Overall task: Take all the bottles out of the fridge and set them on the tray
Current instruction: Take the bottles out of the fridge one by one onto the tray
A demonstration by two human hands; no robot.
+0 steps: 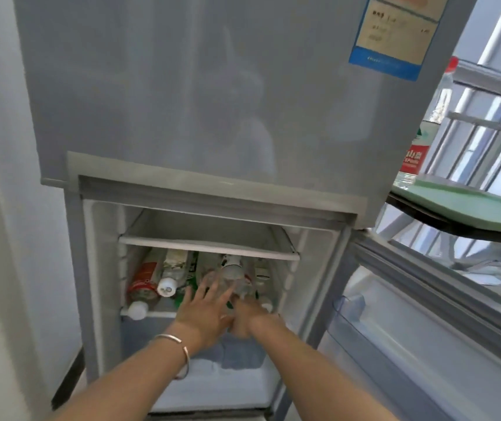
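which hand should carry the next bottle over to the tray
Right, probably. The right hand already seems closed around the clear bottle, and the green tray sits on that side. The left hand is open beside it.

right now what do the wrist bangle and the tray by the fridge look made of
Bangle: probably polished metal, silver-toned, thin, catching bright highlights. Tray: likely plastic, pale green with a smooth matte face and moulded raised rim; the look alone leaves it open.

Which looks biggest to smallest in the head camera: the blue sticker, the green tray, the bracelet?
1. Green tray, though partly cut off by the frame.
2. Blue sticker, top cut off.
3. Bracelet.
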